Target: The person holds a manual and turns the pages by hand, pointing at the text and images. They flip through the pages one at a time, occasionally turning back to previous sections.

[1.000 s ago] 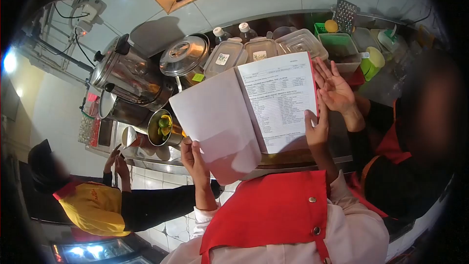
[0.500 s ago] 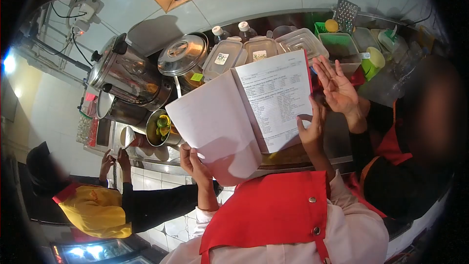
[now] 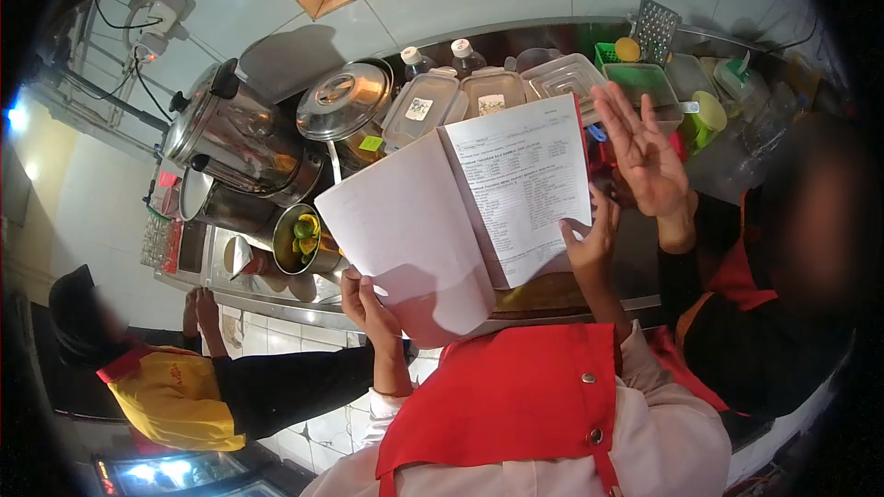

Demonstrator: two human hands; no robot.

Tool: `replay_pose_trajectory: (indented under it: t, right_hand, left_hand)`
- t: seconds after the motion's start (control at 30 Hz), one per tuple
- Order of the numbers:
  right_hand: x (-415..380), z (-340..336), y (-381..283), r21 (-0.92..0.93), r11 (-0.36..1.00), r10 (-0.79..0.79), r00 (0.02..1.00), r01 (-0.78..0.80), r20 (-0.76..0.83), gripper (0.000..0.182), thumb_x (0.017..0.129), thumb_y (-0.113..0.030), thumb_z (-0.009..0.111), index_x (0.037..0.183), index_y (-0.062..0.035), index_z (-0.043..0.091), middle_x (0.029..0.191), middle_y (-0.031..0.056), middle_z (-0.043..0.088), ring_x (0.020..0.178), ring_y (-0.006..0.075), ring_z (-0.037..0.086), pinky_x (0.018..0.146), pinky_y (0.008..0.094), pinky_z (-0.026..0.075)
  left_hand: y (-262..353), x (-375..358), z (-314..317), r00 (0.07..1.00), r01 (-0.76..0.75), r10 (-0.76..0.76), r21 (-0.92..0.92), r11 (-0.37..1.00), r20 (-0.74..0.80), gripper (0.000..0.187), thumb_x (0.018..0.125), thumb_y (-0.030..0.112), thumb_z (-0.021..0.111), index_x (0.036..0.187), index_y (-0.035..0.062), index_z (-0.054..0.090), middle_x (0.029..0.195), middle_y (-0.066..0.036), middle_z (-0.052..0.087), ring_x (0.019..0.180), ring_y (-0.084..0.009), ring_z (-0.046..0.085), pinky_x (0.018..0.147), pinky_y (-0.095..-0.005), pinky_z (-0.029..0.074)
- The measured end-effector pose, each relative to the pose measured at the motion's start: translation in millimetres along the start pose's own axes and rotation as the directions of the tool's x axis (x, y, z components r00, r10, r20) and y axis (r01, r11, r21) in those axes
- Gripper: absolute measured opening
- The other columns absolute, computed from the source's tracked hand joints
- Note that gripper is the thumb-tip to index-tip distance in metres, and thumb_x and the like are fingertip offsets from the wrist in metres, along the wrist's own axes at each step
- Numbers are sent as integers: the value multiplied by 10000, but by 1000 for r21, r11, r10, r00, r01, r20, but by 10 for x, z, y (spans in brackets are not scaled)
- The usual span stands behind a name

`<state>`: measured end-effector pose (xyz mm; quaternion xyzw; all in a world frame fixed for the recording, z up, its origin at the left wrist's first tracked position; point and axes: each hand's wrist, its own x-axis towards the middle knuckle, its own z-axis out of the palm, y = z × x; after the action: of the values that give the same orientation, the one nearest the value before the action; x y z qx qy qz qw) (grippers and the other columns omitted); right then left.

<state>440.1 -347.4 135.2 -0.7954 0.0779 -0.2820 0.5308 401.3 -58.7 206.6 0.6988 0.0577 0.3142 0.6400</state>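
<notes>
An open book point(image 3: 410, 221) with a blank left page and a printed right page point(image 3: 525, 189) faces me at the centre. My left hand point(image 3: 370, 308) grips its lower left edge, thumb on the blank page. At the right edge, my right hand point(image 3: 592, 244) holds the printed side, its thumb near the page and its fingers partly behind the edge. Just right of the book, a co-worker's raised hand point(image 3: 649, 166) shows its open palm. Beyond the book sit lidded plastic containers point(image 3: 425, 110).
A large steel pot point(image 3: 244, 133), a lidded pot point(image 3: 345, 101) and a bowl of green and yellow fruit point(image 3: 306, 237) stand on the left counter. A person in a yellow shirt point(image 3: 175, 391) is at the left. A grater point(image 3: 654, 29) and green cup point(image 3: 704, 115) are back right.
The co-worker's raised hand has shifted slightly, its fingers now pointing more upward. The hands of the person in yellow have moved left and down. My hands and the book have hardly moved.
</notes>
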Motion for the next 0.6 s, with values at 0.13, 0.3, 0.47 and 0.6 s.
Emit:
replay_pose_trajectory:
  t: [0.13, 0.3, 0.47, 0.6]
  right_hand:
    - [2, -1, 113, -25, 996, -86, 996, 85, -34, 629, 681, 95, 656, 1264, -13, 448, 1185, 181, 451, 1090, 314, 496, 777, 303, 581]
    - [12, -60, 22, -73, 988, -142, 989, 139, -33, 562, 702, 121, 616, 1233, -9, 486, 1151, 174, 478, 1041, 289, 534, 774, 301, 584]
    - [-3, -51, 11, -34, 997, -72, 997, 71, -40, 547, 704, 116, 616, 1224, -6, 495, 1125, 163, 486, 1017, 281, 536, 759, 303, 563]
    - [1, -74, 47, -137, 989, -61, 998, 57, -22, 546, 706, 81, 632, 1227, -17, 504, 1136, 167, 485, 962, 304, 526, 810, 342, 478]
  left_hand:
    - [32, 3, 35, 999, 52, -52, -20, 998, -10, 56, 896, 85, 451, 884, 40, 483, 841, 1, 469, 821, -95, 432, 769, -249, 347]
    - [16, 23, 11, 998, 63, -63, 0, 998, 22, 70, 922, 96, 446, 898, 41, 483, 845, -2, 476, 822, -90, 436, 772, -243, 351]
    - [-25, 34, 35, 999, 46, -45, -11, 999, 28, 69, 934, 97, 504, 888, 53, 476, 815, 8, 482, 746, -62, 429, 685, -212, 352]
    - [47, 31, 55, 995, 88, -87, -15, 996, 43, 91, 937, 87, 534, 883, 58, 466, 796, 18, 488, 702, -44, 420, 632, -196, 338]
